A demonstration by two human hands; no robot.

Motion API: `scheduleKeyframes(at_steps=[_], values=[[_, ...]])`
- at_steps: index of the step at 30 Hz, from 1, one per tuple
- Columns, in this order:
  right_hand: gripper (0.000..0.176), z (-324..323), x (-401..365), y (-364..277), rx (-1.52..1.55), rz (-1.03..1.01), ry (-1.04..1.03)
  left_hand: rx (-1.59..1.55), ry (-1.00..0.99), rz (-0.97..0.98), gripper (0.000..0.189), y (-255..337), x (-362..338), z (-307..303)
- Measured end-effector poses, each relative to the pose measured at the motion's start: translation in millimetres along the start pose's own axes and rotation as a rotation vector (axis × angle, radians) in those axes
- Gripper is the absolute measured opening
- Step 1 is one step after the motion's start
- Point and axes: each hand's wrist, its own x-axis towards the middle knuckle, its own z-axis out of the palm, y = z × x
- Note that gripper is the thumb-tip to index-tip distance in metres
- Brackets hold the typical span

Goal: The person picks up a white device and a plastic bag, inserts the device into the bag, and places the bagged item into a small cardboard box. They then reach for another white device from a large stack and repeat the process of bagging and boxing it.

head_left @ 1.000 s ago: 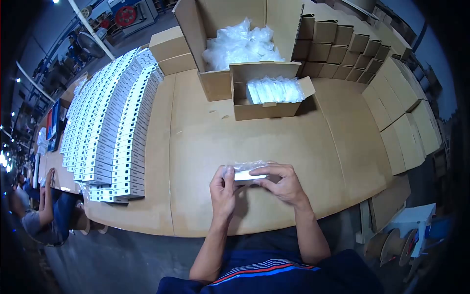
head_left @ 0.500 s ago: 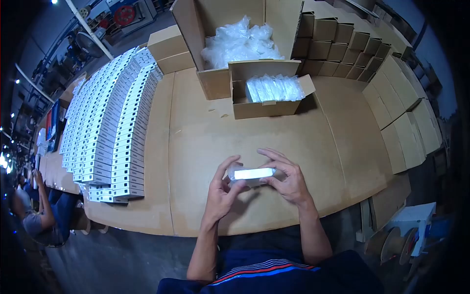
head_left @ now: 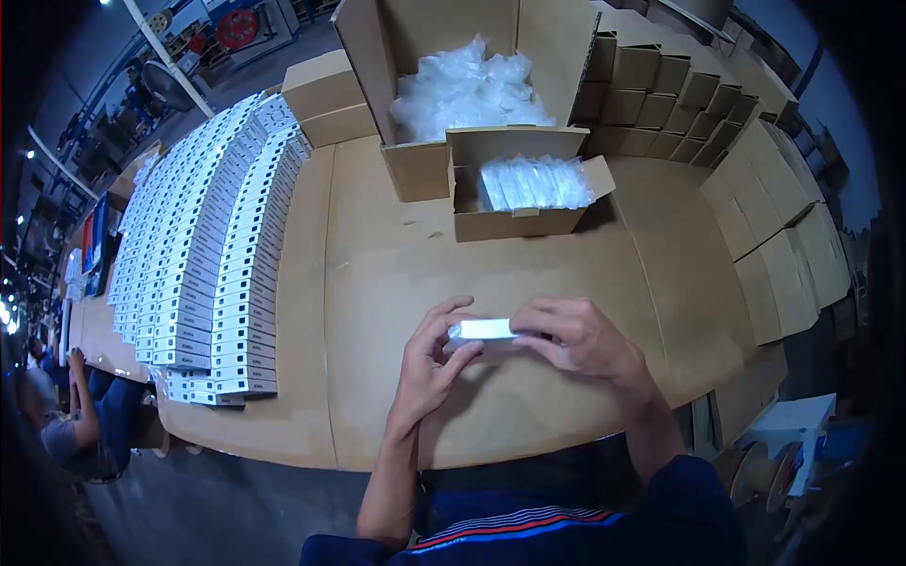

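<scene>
Over the cardboard table (head_left: 396,274) my left hand (head_left: 429,368) and right hand (head_left: 580,344) pinch the small white box (head_left: 486,328) by its ends, and I would make the grip light and level.

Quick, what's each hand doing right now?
Left hand: closed, holding the small white box by its left end.
Right hand: closed, holding the same box's right end.
</scene>
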Motion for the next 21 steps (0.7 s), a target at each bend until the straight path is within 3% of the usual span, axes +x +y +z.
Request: scheduleKeyframes(at_steps=[1,4,6,8,11,21], values=[[0.024,-3.2,5.9,3.1,0.020,0.009,0.033,-0.066,0.037,-0.004,0.049,2.5,6.7,1.8],[0.022,-16.9,34.3,8.7,-0.124,0.091,0.340,0.275,0.157,0.038,0.062,13.2,38.5,-0.6],[0.022,0.5,53.3,27.9,0.067,0.191,0.618,0.564,0.120,0.151,0.066,7.5,62.1,-9.2],[0.023,15.0,76.0,40.9,0.051,0.177,0.780,0.846,0.093,0.267,0.069,3.5,81.1,-12.1],[0.024,31.0,99.6,58.4,-0.217,0.120,0.790,1.019,0.076,0.325,0.071,-14.4,100.7,-15.5],[0.019,56.9,117.7,81.8,-0.389,0.242,0.639,1.064,0.082,0.310,0.071,-27.4,105.2,-19.1]])
